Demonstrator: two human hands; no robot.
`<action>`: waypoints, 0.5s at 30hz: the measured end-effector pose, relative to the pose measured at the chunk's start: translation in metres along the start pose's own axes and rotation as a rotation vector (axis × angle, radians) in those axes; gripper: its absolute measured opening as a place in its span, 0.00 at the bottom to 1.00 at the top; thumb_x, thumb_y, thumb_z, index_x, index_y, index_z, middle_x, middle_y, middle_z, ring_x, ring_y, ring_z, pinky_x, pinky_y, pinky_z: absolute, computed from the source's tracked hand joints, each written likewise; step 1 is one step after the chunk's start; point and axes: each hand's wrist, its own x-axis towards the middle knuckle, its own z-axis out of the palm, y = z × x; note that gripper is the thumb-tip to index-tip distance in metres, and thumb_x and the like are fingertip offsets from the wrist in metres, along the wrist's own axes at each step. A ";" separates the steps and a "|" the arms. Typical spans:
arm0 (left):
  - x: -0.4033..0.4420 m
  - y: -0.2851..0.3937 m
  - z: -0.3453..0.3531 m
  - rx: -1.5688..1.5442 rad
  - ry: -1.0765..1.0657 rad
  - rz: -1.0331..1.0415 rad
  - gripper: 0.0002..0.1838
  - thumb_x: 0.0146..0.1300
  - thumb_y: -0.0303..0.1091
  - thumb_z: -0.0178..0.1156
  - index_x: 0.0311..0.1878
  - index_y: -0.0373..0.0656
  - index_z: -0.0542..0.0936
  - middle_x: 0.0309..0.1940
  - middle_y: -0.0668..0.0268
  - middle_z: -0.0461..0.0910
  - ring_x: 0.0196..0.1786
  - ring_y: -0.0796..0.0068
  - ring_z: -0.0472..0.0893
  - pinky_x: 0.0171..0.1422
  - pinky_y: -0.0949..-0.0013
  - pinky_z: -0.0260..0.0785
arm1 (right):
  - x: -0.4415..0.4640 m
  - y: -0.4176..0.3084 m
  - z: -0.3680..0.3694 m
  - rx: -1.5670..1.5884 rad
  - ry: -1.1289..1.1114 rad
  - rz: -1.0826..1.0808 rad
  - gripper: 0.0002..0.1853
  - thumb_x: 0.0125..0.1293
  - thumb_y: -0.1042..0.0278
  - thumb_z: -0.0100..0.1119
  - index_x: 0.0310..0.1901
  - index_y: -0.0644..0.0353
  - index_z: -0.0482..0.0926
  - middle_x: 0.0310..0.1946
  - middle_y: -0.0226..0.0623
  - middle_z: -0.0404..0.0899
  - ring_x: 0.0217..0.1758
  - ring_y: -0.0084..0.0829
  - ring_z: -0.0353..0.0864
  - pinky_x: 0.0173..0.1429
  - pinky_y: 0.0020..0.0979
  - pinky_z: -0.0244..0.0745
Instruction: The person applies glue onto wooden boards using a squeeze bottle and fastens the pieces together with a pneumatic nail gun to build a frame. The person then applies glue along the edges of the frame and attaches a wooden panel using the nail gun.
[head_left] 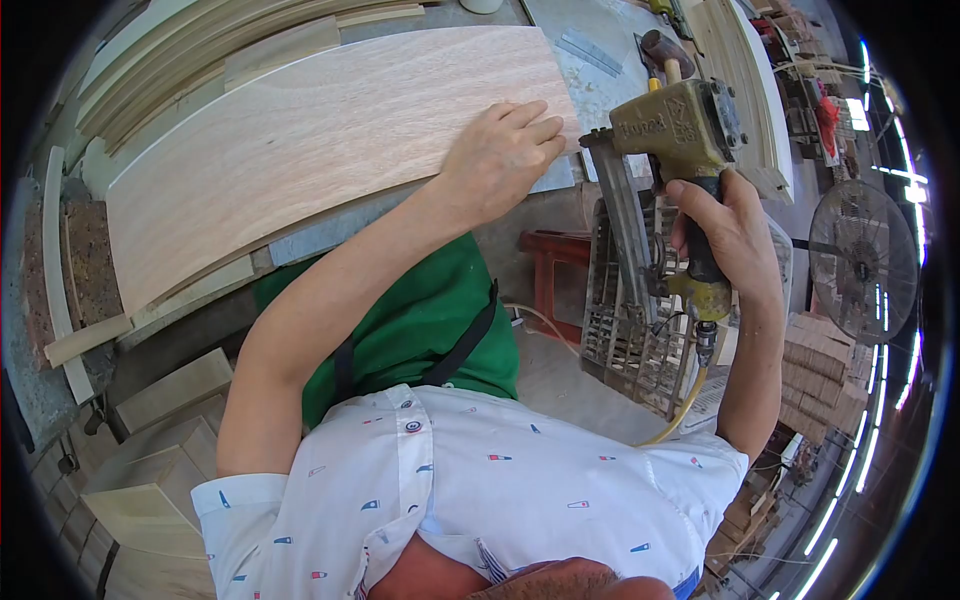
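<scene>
My left hand (505, 160) lies on top of a long pale wooden board (320, 140) near its right end. Its fingers are apart and slightly bent, pressing on the wood; the thumb is hidden. My right hand (735, 230) is wrapped round the black handle of a pneumatic nail gun (665, 122). The gun's nose is just at the board's right end; I cannot tell whether they touch. A yellow air hose (688, 408) runs down from the gun's handle. The board's far long edge is curved, and it lies on the workbench (345, 222).
Stacked wooden strips (190, 65) line the bench's far left. A mallet (668, 52) lies beyond the gun. Below the gun are a plastic crate (625, 350) and a red stool (545, 275). A fan (862, 262) stands at right; wooden boxes (150, 480) are at lower left.
</scene>
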 end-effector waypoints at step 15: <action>-0.001 -0.001 0.004 -0.001 0.029 0.005 0.13 0.56 0.28 0.56 0.44 0.40 0.83 0.51 0.64 0.80 0.61 0.64 0.75 0.62 0.62 0.67 | 0.003 -0.001 0.002 -0.101 -0.022 -0.012 0.16 0.62 0.62 0.61 0.38 0.70 0.73 0.17 0.35 0.76 0.18 0.23 0.74 0.25 0.27 0.68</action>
